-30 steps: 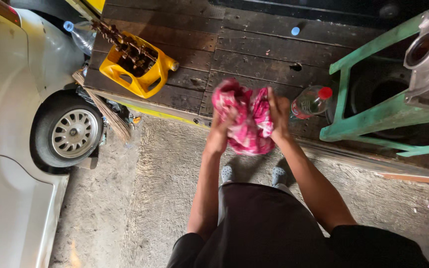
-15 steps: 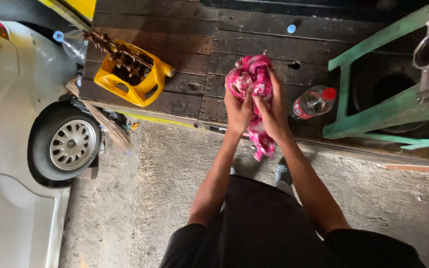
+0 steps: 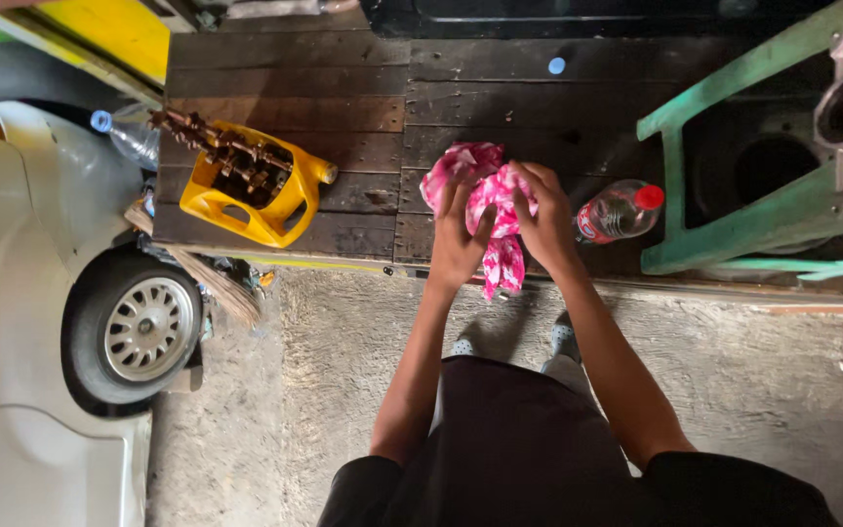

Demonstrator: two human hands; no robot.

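Since the earlier frame the pink cloth (image 3: 485,210) has bunched tighter between the hands, above the dark wooden platform (image 3: 343,98). The left hand (image 3: 457,234) and right hand (image 3: 543,215) both close on it, fingers curled. A clear bottle with a red cap (image 3: 620,210) lies just right; a yellow cut jug (image 3: 251,190) holding rusty metal parts sits left

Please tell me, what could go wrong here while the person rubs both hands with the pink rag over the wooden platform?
1. The bottle lies on its side right beside the right hand; an elbow or wrist swing might knock it rolling.
2. The rag hangs past the platform edge below the left hand; it may slip to the dirty ground.
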